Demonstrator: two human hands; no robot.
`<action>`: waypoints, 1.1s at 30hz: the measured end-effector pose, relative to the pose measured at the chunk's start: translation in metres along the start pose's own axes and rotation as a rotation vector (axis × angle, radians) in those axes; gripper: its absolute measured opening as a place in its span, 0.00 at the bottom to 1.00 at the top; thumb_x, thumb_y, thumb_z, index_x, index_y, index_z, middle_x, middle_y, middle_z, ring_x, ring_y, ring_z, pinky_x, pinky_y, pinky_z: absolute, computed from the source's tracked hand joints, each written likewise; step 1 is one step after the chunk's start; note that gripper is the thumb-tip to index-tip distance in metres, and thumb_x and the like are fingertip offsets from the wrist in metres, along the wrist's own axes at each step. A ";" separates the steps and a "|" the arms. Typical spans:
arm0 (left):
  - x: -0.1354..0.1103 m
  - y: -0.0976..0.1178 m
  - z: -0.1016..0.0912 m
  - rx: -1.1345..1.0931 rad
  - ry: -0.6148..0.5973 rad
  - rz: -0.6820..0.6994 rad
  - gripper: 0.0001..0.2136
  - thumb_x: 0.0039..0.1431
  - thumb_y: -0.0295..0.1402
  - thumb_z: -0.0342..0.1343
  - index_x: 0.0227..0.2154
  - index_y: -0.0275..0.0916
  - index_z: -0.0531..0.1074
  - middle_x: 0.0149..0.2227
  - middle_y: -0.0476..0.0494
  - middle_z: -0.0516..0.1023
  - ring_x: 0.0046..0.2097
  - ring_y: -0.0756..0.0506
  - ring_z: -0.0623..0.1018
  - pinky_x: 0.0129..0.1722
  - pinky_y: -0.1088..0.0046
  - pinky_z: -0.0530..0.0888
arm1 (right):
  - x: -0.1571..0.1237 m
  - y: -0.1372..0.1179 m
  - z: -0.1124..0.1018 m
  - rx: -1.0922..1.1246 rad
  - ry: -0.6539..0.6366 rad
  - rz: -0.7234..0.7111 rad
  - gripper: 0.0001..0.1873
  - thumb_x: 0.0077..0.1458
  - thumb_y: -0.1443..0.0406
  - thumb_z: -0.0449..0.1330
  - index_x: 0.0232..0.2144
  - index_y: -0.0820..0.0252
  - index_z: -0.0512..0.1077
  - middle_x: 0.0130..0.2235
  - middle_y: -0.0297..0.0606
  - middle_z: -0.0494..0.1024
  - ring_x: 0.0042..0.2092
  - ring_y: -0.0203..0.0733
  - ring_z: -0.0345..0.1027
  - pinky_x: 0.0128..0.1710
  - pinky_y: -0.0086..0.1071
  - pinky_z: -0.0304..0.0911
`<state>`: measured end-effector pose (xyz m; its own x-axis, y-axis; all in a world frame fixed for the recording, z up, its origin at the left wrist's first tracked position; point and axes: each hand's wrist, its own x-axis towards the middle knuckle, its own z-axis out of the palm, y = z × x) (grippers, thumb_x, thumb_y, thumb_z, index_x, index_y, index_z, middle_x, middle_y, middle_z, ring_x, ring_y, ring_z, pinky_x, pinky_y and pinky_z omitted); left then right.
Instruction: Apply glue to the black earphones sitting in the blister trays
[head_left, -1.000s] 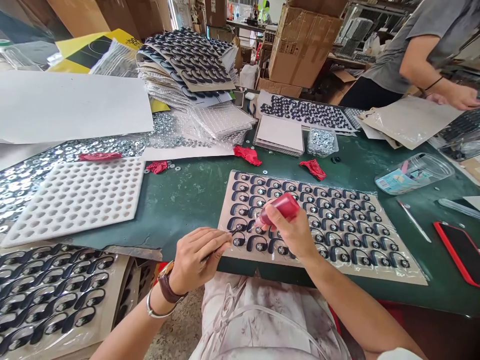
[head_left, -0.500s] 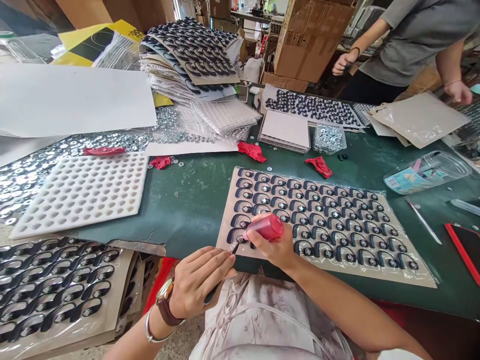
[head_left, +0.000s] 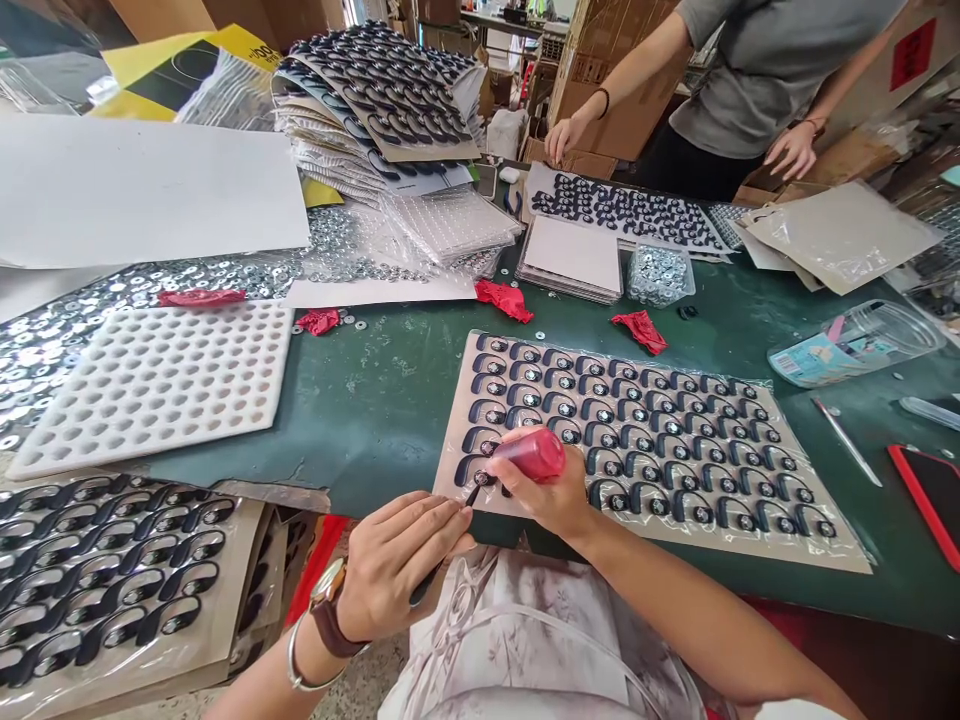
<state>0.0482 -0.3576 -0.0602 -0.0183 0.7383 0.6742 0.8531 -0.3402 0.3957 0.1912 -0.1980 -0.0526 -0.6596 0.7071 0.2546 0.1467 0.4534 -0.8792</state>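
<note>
My right hand (head_left: 551, 492) is wrapped round a small red squeeze bottle (head_left: 538, 455), tilted with its narrow end toward the lower left. That end is at a black curved piece with a shiny round centre (head_left: 480, 478), at the near left corner of a film-covered card sheet (head_left: 454, 440). Rows of the same black pieces cover the sheet. My left hand (head_left: 409, 550) lies at the sheet's near edge, closed on a thin black pointed tool (head_left: 472, 494). The tool's tip is close to that corner piece; its dark back end shows under my palm, and the middle is hidden.
To the left are a white dimpled tray (head_left: 165, 385) and scattered metal washers (head_left: 45, 370). A washer-filled tub (head_left: 660, 275), red cloth scraps (head_left: 639, 331), a clear jar (head_left: 855, 345) and a phone (head_left: 930, 500) surround the sheet. Across the table stands a co-worker (head_left: 742, 90).
The co-worker has reached leftward, one hand now at the far sheet of black pieces and the other lifted off the card stack. My hands have hardly moved.
</note>
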 end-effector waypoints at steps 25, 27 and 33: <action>0.006 -0.003 -0.002 -0.069 0.002 -0.036 0.11 0.57 0.22 0.57 0.43 0.33 0.74 0.37 0.42 0.82 0.39 0.46 0.81 0.42 0.69 0.78 | -0.003 -0.001 -0.005 -0.067 0.065 -0.036 0.09 0.50 0.62 0.67 0.34 0.57 0.73 0.32 0.38 0.80 0.31 0.44 0.77 0.36 0.36 0.73; 0.005 -0.003 -0.002 -0.078 -0.001 -0.040 0.11 0.57 0.21 0.57 0.43 0.33 0.74 0.37 0.42 0.82 0.39 0.46 0.81 0.42 0.69 0.78 | -0.003 -0.002 -0.006 -0.073 0.067 -0.026 0.09 0.51 0.62 0.67 0.34 0.57 0.73 0.32 0.38 0.80 0.31 0.44 0.77 0.35 0.36 0.73; 0.007 -0.004 -0.003 -0.091 -0.001 -0.050 0.11 0.56 0.21 0.58 0.43 0.34 0.74 0.36 0.43 0.82 0.37 0.46 0.81 0.41 0.69 0.78 | -0.001 -0.006 -0.008 -0.092 0.052 -0.018 0.07 0.53 0.60 0.65 0.30 0.56 0.74 0.29 0.38 0.80 0.29 0.43 0.76 0.33 0.36 0.73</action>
<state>0.0428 -0.3528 -0.0555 -0.0589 0.7561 0.6518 0.8002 -0.3546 0.4837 0.1968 -0.1977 -0.0443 -0.6237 0.7246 0.2932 0.2032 0.5125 -0.8343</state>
